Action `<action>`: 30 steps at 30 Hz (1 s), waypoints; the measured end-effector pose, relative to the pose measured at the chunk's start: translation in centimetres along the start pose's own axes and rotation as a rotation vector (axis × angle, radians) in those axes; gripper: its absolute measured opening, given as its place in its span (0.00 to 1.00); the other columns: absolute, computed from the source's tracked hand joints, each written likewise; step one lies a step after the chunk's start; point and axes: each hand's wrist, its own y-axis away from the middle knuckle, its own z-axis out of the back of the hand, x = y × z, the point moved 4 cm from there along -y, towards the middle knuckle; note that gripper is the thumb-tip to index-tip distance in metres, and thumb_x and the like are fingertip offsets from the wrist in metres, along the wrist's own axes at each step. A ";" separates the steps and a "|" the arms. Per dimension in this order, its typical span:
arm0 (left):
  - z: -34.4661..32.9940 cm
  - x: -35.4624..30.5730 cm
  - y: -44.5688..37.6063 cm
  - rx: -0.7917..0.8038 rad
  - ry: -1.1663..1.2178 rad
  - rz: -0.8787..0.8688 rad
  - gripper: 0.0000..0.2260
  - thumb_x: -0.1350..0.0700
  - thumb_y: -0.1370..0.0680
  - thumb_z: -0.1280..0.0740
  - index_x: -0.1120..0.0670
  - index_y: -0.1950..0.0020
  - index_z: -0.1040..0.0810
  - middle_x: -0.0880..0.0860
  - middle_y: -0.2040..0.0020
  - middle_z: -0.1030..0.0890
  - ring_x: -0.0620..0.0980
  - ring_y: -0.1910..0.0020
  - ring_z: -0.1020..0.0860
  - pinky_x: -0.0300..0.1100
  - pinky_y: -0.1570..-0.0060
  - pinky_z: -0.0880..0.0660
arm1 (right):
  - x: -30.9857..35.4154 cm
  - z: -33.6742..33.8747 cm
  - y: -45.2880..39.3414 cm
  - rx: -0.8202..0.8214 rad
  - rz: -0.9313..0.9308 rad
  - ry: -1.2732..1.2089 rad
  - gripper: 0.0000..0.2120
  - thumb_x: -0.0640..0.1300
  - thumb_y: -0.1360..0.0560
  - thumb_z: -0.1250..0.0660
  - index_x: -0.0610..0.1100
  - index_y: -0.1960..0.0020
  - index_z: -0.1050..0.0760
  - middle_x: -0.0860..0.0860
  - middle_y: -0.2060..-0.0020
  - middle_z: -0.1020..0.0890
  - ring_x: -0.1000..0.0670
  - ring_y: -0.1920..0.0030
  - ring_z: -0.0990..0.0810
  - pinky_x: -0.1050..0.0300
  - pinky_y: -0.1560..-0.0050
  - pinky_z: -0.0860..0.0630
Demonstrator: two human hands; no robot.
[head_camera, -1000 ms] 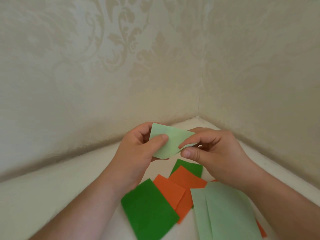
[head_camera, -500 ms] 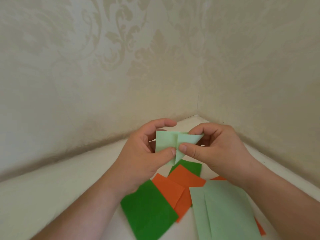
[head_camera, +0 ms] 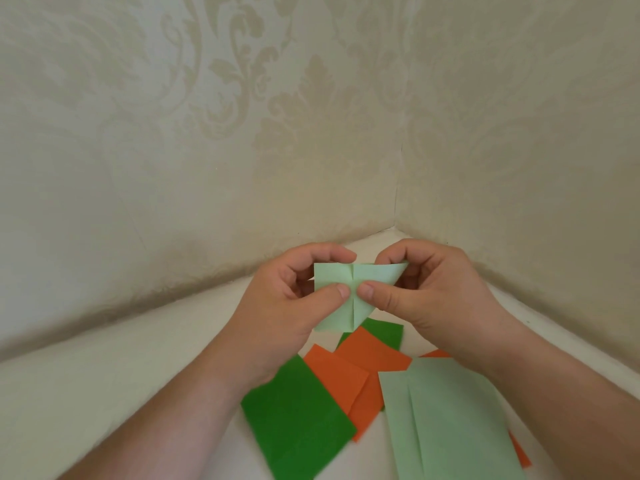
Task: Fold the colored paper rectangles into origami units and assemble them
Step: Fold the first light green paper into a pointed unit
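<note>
A small light green paper piece (head_camera: 341, 299) is held up above the table, partly folded, with a vertical crease down its middle. My left hand (head_camera: 287, 306) pinches its left half between thumb and fingers. My right hand (head_camera: 433, 299) pinches the right half, thumb tip beside the crease, fingers curled behind the top right corner. Flat on the white table (head_camera: 104, 393) below lie a dark green rectangle (head_camera: 294, 417), orange rectangles (head_camera: 360, 372), a second dark green piece (head_camera: 384, 332) and larger light green sheets (head_camera: 446, 424).
Two patterned cream walls meet in a corner (head_camera: 396, 216) just behind my hands. The table runs into that corner. An orange sheet's edge (head_camera: 521, 455) pokes out under the light green sheets at lower right.
The light green piece has turned from tilted to facing me, its two flaps brought together at a centre crease. Both thumbs have moved to that crease.
</note>
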 end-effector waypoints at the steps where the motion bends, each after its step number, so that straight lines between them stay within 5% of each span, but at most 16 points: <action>1: 0.0 0.1 0.0 0.002 0.007 0.001 0.17 0.68 0.23 0.29 0.46 0.48 0.14 0.50 0.58 0.16 0.44 0.63 0.20 0.37 0.64 0.23 | 0.0 0.0 0.0 0.003 0.002 -0.003 0.12 0.48 0.37 0.19 0.46 0.57 0.17 0.31 0.56 0.17 0.26 0.55 0.19 0.25 0.51 0.23; 7: 0.1 0.3 -0.1 0.005 -0.022 -0.012 0.15 0.67 0.23 0.27 0.46 0.47 0.14 0.51 0.57 0.15 0.47 0.61 0.20 0.40 0.62 0.22 | 0.1 -0.2 0.1 0.007 -0.010 -0.025 0.12 0.47 0.37 0.19 0.49 0.56 0.17 0.31 0.56 0.18 0.39 0.58 0.20 0.27 0.52 0.22; 10: 0.1 0.4 -0.1 0.012 -0.053 -0.023 0.14 0.60 0.26 0.25 0.44 0.45 0.15 0.56 0.51 0.15 0.51 0.57 0.21 0.50 0.57 0.19 | 0.0 -0.1 0.0 0.008 0.005 -0.025 0.13 0.46 0.36 0.18 0.50 0.53 0.17 0.31 0.55 0.19 0.38 0.58 0.21 0.26 0.52 0.23; 14: 0.1 0.6 -0.1 -0.004 -0.044 0.001 0.11 0.60 0.23 0.26 0.45 0.44 0.15 0.53 0.48 0.15 0.49 0.58 0.19 0.43 0.59 0.20 | -0.2 -0.1 0.0 0.003 0.027 -0.016 0.17 0.44 0.33 0.18 0.55 0.48 0.18 0.30 0.55 0.20 0.27 0.56 0.21 0.24 0.53 0.23; 19: 0.3 1.0 -0.4 -0.088 -0.110 0.015 0.06 0.57 0.23 0.25 0.46 0.50 0.14 0.50 0.50 0.13 0.65 0.54 0.16 0.60 0.56 0.18 | -0.5 -0.2 -0.1 0.034 0.033 -0.007 0.20 0.37 0.29 0.20 0.56 0.44 0.20 0.33 0.58 0.19 0.34 0.60 0.21 0.26 0.53 0.22; 23: 0.5 0.9 -0.4 -0.104 -0.089 0.023 0.05 0.63 0.23 0.26 0.53 0.53 0.15 0.54 0.56 0.14 0.56 0.60 0.15 0.46 0.65 0.18 | -0.5 -0.2 -0.1 0.039 0.028 -0.007 0.23 0.38 0.27 0.21 0.59 0.40 0.22 0.35 0.56 0.17 0.28 0.55 0.20 0.26 0.50 0.22; 30: 0.5 1.1 -0.5 -0.095 -0.123 0.032 0.06 0.65 0.23 0.28 0.54 0.54 0.17 0.55 0.62 0.16 0.51 0.63 0.18 0.45 0.62 0.19 | -0.5 0.0 -0.2 0.006 0.020 0.008 0.20 0.39 0.26 0.23 0.58 0.41 0.21 0.41 0.61 0.16 0.32 0.57 0.20 0.29 0.47 0.22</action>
